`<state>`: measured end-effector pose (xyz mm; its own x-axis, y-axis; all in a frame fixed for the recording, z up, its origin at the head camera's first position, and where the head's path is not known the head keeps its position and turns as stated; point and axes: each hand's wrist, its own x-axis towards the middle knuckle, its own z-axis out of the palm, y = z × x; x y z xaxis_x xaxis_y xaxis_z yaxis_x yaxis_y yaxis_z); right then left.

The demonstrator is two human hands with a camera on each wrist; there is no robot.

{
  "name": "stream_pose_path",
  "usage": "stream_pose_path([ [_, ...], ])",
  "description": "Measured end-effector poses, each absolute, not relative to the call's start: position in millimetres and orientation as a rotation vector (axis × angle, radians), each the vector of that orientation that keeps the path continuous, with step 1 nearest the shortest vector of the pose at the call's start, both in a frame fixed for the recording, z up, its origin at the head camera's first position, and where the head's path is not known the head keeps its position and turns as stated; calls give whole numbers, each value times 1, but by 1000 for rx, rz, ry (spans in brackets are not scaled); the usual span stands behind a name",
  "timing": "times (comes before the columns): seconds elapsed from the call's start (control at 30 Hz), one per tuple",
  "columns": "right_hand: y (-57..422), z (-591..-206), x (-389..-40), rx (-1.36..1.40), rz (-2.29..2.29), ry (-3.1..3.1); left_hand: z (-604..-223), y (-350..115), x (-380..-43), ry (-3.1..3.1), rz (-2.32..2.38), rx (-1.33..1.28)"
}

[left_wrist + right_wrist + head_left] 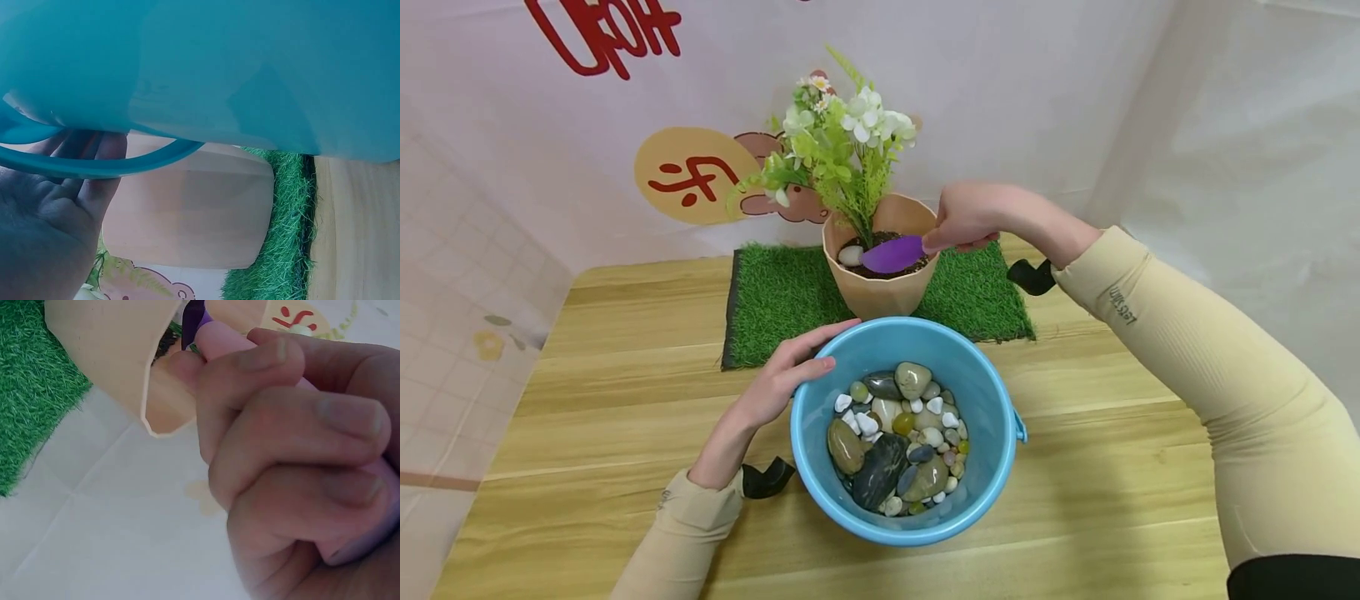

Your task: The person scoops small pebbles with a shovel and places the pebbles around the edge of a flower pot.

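Note:
My right hand (973, 217) grips a small trowel by its pink handle (328, 547), fingers curled round it. The trowel's purple blade (893, 254) is inside the peach flowerpot (883, 292), over dark soil, its tip beside a pale stone (851, 256). My left hand (782, 375) holds the rim of a blue bucket (801, 450), thumb over the edge and fingers along the outside. In the left wrist view the bucket's handle (112, 165) crosses in front of that hand's fingers. Inside the bucket lie several stones (880, 471), large dark ones and small white and yellow ones.
Green leaves and white flowers (865, 117) rise from the pot. It stands on a green grass mat (782, 292) on the wooden table (647, 375), directly behind the bucket. A pale printed cloth (1015, 92) hangs close behind.

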<state>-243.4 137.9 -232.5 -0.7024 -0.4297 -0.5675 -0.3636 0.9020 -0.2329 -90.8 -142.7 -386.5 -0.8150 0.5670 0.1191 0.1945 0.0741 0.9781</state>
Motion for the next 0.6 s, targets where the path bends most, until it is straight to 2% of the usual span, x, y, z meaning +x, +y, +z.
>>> stream_pose_path([
  [0.23,158,-215,-221,-643,-165,2503,-386,-142,-91,2056,1803,759],
  [0.6,183,-196,-163,-773,-201,2689,-386,-143,-91,2044,1810,755],
])
